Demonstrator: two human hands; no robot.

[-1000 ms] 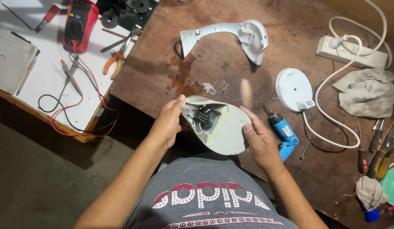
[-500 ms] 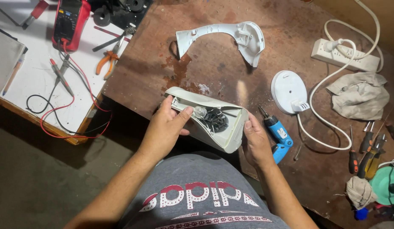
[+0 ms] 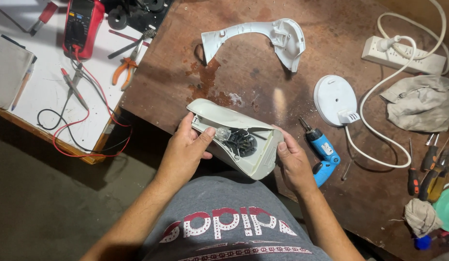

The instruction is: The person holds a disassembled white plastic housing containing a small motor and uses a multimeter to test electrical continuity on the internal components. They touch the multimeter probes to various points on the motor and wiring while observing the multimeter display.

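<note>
Head view: an opened white appliance housing (image 3: 234,137) is held above the front edge of a worn brown tabletop (image 3: 243,72), tilted so that its dark inner mechanism and a small clear bulb-like part are exposed. The left hand (image 3: 185,152) is closed around the narrow end of the housing, thumb laid along the open rim, while the right hand (image 3: 293,162) is clamped on the broader end; both are grasping the same part.

The disassembly appears well advanced: a curved white handle shell (image 3: 263,36) is already laid apart at the far side of the tabletop, and a round white base (image 3: 333,99) with its cord is set to the right, near a white power strip (image 3: 403,53). A blue electric screwdriver (image 3: 321,150) is lying just beside the right hand. The inner parts seem not yet removed, so the inspection or repair inside is judged to be what remains.

A red multimeter (image 3: 82,24) with leads and orange pliers (image 3: 125,70) are seen on a white board to the left.
</note>
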